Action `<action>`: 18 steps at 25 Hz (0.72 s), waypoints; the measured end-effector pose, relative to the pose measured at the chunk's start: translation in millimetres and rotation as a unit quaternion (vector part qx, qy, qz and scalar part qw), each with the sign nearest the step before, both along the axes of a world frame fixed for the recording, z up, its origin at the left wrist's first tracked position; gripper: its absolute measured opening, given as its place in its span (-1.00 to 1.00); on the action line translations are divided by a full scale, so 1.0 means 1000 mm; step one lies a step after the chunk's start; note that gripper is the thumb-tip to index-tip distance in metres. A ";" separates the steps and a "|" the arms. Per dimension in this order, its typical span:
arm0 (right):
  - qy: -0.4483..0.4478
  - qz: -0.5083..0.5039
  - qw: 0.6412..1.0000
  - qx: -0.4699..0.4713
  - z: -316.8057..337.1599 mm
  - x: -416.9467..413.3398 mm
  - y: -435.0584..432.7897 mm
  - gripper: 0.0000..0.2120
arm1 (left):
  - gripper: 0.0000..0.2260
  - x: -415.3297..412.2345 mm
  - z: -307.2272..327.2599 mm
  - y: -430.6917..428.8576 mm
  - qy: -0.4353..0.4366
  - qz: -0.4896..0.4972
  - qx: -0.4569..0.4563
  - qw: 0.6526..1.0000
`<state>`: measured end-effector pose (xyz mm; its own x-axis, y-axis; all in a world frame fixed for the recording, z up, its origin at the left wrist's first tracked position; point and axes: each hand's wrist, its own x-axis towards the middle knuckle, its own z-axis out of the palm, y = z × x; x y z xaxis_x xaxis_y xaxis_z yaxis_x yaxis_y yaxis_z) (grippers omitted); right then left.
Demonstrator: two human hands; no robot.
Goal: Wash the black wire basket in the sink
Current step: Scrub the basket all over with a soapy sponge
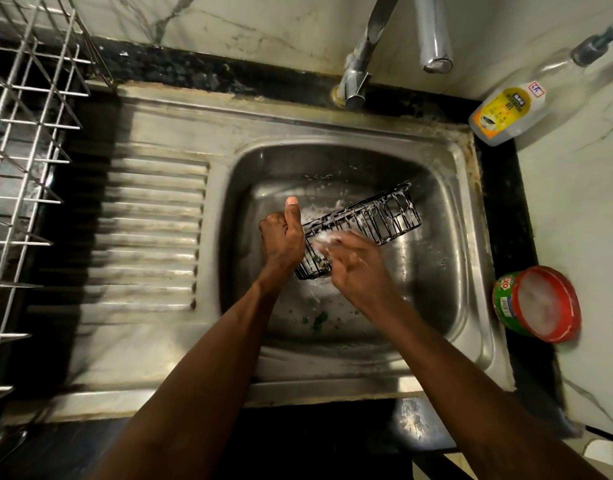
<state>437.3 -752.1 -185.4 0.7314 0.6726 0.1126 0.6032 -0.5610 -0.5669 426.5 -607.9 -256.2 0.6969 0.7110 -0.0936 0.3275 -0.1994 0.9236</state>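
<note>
**Black wire basket held tilted in the sink bowl, both hands at its near end**

Black wire basket [367, 223] is inside the steel sink [450, 202], above the bowl's floor and tilted. Its far end points up and right towards the back wall of the bowl; its near end dips low over the drain area. White suds cling to the wires along its length.

Left hand [282, 233] grips the basket's left, near end. The fingers are curled round the frame and the thumb sticks straight up, clear of the wires.

Right hand [357, 268] sits just right of the left hand, on the basket's near side. Its fingertips are against a white foamy lump [324, 242] pressed to the wires, possibly a scrub pad. The hand is motion-blurred, so I cannot tell whether the fingers close round the lump or only press on it.

Both forearms come in from the bottom edge and meet at the basket.

Green flecks lie on the sink floor near the front. A faucet [360, 64] rises behind the bowl. The ribbed drainboard [152, 237] is to the left, with a wire dish rack [24, 133] beyond it. On the counter to the right are a yellow-labelled bottle [505, 109] and a red-rimmed tub [537, 303] with pale contents.
</note>
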 end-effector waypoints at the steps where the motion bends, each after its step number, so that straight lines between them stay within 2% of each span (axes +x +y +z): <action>1: -0.004 0.006 1.000 0.000 -0.001 0.009 0.012 -0.67 | -0.46 0.000 0.001 0.000 -0.012 -0.002 -0.011 1.000; 4: 0.024 -0.009 1.000 -0.018 -0.006 0.014 0.017 -0.74 | -0.47 -0.002 0.004 -0.002 -0.026 -0.006 -0.025 0.999; 7: -0.004 0.037 0.999 -0.010 -0.007 -0.016 -0.015 -0.71 | -0.45 -0.002 0.004 -0.002 0.003 -0.011 -0.001 1.000; 9: -0.010 0.072 0.997 -0.013 -0.004 -0.008 -0.005 -0.68 | -0.45 0.000 0.005 0.003 0.013 -0.011 -0.013 1.000; 11: 0.035 0.079 0.996 -0.033 -0.001 0.005 0.014 -0.65 | -0.46 0.002 0.002 0.008 -0.001 -0.015 -0.043 0.999; 14: 0.067 0.122 0.989 -0.040 -0.001 -0.009 -0.019 -0.67 | -0.46 -0.001 -0.002 0.003 -0.017 -0.040 -0.066 0.997; 16: 0.042 0.092 0.994 -0.027 0.001 -0.009 -0.038 -0.64 | -0.44 -0.003 0.001 -0.001 -0.019 -0.058 -0.055 0.997; 18: -0.007 0.024 0.998 -0.056 0.001 0.025 -0.021 -0.63 | -0.42 -0.003 0.002 -0.001 -0.031 -0.065 -0.065 0.995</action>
<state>462.6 -773.4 -184.0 0.6965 0.7162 0.0443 0.6387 -0.5906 -0.4932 423.3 -609.1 -253.9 0.7900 0.5985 -0.1328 0.2484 -0.1145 0.9619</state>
